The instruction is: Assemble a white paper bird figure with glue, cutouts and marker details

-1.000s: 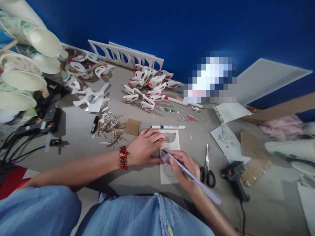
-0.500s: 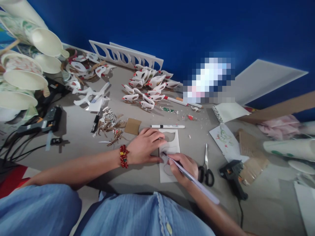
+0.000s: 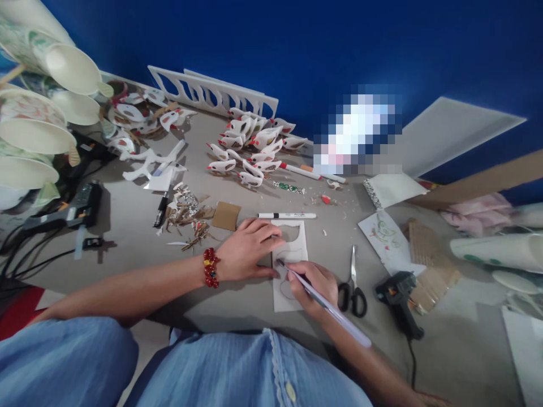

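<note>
My left hand (image 3: 246,251) lies flat with its fingers apart, its fingertips and thumb on the left edge of a white foam board (image 3: 290,302). A rounded piece is cut out of the board's top, and thin curved outlines are drawn below. In my right hand (image 3: 316,285) is a long lavender craft knife (image 3: 339,319), gripped like a pen. Its dark tip touches the board beside a drawn line; the blade itself is too small to make out. A white marker (image 3: 288,215) lies just above the board. Black-handled scissors (image 3: 352,291) rest right of my right hand.
Several white bird figures (image 3: 254,144) stand at the back, before cut-out white boards (image 3: 212,93). Brown scraps (image 3: 189,217) and a cardboard square (image 3: 226,216) lie left. Glue guns (image 3: 399,299) flank both sides. Paper cups (image 3: 36,135) crowd the left; a sketch (image 3: 388,237) lies right.
The whole view has shifted slightly left and up. The knife tip has moved a little along the drawn line; my left hand stays on the board.
</note>
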Available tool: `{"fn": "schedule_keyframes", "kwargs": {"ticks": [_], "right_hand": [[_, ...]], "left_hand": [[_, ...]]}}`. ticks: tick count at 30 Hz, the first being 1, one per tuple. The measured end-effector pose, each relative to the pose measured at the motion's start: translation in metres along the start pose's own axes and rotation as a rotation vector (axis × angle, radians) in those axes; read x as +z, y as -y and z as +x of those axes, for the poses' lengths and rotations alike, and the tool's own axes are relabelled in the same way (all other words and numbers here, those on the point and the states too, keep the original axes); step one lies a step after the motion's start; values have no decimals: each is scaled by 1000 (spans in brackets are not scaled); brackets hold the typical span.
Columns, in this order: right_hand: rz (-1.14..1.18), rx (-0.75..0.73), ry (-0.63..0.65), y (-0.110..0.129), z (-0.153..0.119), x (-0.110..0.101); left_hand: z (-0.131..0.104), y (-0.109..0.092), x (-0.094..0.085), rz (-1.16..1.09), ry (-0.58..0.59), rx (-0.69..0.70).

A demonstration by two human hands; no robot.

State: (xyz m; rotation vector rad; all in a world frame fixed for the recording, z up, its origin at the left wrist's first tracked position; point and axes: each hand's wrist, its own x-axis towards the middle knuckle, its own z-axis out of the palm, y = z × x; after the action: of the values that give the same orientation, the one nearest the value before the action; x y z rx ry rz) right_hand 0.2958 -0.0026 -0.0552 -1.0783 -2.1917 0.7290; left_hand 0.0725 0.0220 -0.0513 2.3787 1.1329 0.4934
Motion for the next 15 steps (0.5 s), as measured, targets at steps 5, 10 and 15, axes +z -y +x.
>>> {"fn": "schedule_keyframes", "kwargs": {"ticks": [5,10,15], "right_hand": [[-2,4,-12,0,0,1],[-7,-5,4,2,2,-1],[-26,-20,18,5,3,-2]], "left_hand": [[0,0,0,-6,3,-1],[0,0,0,-17,0,2],[-1,-1,-1,-2,0,-1]]}}
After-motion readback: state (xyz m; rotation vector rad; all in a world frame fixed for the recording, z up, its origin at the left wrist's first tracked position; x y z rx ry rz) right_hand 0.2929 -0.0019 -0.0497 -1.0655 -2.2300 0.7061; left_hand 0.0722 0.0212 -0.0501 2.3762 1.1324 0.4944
